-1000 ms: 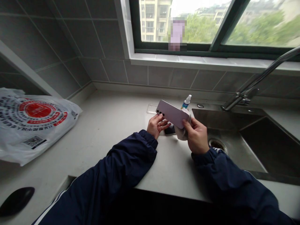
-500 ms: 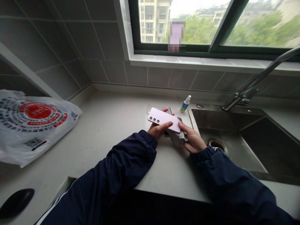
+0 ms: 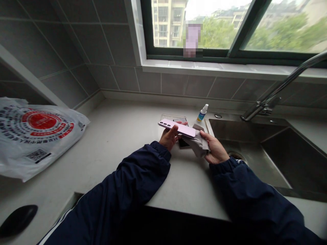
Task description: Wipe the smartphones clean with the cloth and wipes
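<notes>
In the head view, both forearms reach in from the near side towards the middle of the worktop (image 3: 114, 153). The left hand (image 3: 168, 139) is turned up, its thumb on the near edge of the pale purple phone (image 3: 182, 128) and other fingers showing behind its far edge, grasping it. The phone sits above the worktop, camera end to the left, slightly lower at the right. The right hand (image 3: 216, 148), right of the phone, pinches a grey cloth (image 3: 198, 144) that appears to meet the phone's right end. A spray bottle (image 3: 201, 114) stands farther back, left of the sink (image 3: 245, 136).
</notes>
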Tool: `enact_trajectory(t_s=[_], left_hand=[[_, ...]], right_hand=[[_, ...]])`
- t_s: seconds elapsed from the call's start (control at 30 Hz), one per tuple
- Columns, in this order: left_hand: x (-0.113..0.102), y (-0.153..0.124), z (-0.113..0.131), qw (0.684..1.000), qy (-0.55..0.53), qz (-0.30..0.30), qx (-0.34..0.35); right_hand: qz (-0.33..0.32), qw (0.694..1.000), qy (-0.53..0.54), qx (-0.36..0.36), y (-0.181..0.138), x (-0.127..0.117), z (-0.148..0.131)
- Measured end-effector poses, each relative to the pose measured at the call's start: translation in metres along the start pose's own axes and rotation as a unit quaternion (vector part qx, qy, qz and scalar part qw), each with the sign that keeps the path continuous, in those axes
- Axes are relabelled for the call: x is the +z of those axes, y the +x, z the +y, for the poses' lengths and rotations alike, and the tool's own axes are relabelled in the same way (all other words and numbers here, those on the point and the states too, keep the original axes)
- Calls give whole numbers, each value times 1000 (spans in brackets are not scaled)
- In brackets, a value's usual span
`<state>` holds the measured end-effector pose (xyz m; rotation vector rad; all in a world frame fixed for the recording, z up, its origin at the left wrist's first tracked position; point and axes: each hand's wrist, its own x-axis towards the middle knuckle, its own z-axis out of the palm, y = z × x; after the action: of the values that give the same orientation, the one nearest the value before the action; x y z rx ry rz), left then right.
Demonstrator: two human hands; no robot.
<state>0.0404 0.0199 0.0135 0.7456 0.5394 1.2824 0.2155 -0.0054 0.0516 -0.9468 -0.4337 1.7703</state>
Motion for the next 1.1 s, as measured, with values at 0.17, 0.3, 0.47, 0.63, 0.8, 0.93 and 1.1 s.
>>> enact_trajectory(t_s=[0.17,0.3,0.47,0.63,0.8,0.93,1.1], left_hand=[[0,2,1,999,-35,21,-27],[7,-2,3,995,-63,1,-77],[14,-5,2,979,-84,-29,-181],[15,-7,-2,975,-101,-55,-189],[12,-6,0,966,-148,-46,-209],[10,-1,2,965,-158,-16,-209],[12,4,-1,974,-152,3,-166]], right_hand=[[117,989,33,-78,10,-7,-7],[165,955,43,-243,16,-10,-12],[125,922,-26,-366,7,-8,-11],[-93,793,-426,-424,-18,-5,7],[-296,561,-641,-432,-27,-2,17],[-283,523,-673,-440,-23,-2,21],[-262,496,-700,-442,-22,-2,28]])
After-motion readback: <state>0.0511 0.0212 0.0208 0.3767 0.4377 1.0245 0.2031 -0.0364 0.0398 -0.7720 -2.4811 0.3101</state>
